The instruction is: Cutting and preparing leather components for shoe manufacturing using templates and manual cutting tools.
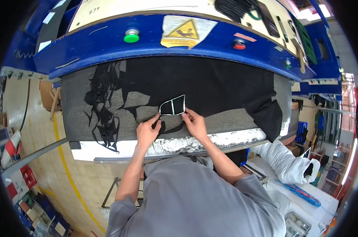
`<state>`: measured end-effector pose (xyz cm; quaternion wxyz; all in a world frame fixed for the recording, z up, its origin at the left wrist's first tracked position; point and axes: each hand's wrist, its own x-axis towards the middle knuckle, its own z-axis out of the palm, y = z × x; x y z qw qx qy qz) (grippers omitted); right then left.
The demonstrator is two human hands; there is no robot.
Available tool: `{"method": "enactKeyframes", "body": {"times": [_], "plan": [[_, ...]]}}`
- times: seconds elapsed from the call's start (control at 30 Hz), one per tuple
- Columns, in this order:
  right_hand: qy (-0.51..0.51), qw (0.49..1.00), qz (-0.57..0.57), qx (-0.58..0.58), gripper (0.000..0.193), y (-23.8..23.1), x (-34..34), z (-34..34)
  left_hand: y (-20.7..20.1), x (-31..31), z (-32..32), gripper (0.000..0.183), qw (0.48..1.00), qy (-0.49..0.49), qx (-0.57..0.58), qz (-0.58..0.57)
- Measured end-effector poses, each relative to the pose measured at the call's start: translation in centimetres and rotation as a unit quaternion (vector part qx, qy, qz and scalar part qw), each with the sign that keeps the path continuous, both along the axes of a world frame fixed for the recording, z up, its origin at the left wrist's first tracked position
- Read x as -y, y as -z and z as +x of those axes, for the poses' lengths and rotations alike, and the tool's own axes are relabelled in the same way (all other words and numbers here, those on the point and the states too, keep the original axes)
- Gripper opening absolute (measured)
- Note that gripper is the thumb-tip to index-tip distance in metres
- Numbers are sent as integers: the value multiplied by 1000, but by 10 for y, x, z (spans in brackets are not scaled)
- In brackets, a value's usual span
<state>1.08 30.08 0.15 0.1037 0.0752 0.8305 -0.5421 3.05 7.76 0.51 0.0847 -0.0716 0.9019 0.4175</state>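
A small metal cutting die (173, 106), a curved-cornered frame with one crossbar, rests on a sheet of black fabric (218, 85). My left hand (148, 130) has its thumb and forefinger at the die's lower left corner. At its lower right side, my right hand (196, 124) pinches the rim between thumb and fingers. Black fabric shows through the die's openings. Just below it, the sheet has cut-out gaps where the worn grey cutting board (230, 123) is visible.
Tangled black fabric scraps (104, 93) lie on the left. Across the back runs a blue machine beam (147, 51) with a green button (131, 36), a red button (239, 44) and a hand-hazard sign (183, 33). A white flexible hose (285, 160) lies at right.
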Motion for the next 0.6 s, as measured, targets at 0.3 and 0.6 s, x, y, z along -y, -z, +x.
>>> {"method": "enactKeyframes", "body": {"times": [0.3,0.6], "plan": [[-17,1000,-14,2,38,6,-1,6,4,-4,8,37,997,10,-63,-35],[-29,998,-58,25,42,10,-6,6,-4,-7,6,36,999,-8,-34,-13]]}}
